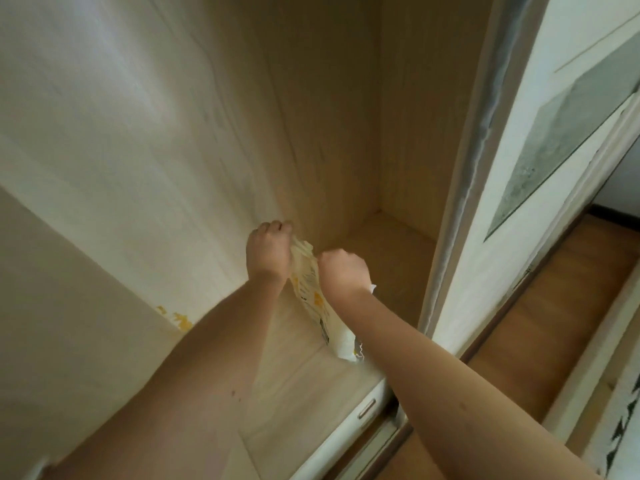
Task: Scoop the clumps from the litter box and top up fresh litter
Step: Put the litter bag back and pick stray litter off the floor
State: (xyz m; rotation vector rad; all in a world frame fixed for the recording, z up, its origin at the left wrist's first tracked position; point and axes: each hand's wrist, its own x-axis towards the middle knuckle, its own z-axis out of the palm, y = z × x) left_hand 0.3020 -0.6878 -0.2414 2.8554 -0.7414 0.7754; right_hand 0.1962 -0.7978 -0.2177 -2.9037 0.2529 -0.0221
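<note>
A white and yellow litter bag stands on the pale wooden shelf inside an open cupboard. My left hand grips the bag's top edge on its far left side. My right hand grips the same top edge from the right, fingers curled. Both forearms reach in from the bottom of the view. The bag's lower end rests near the shelf's front. No litter box or scoop is in view.
A large white board or bag with yellow print leans at the left of the cupboard. A sliding door frame stands at the right. A drawer front with a metal handle lies below the shelf. Brown floor shows on the right.
</note>
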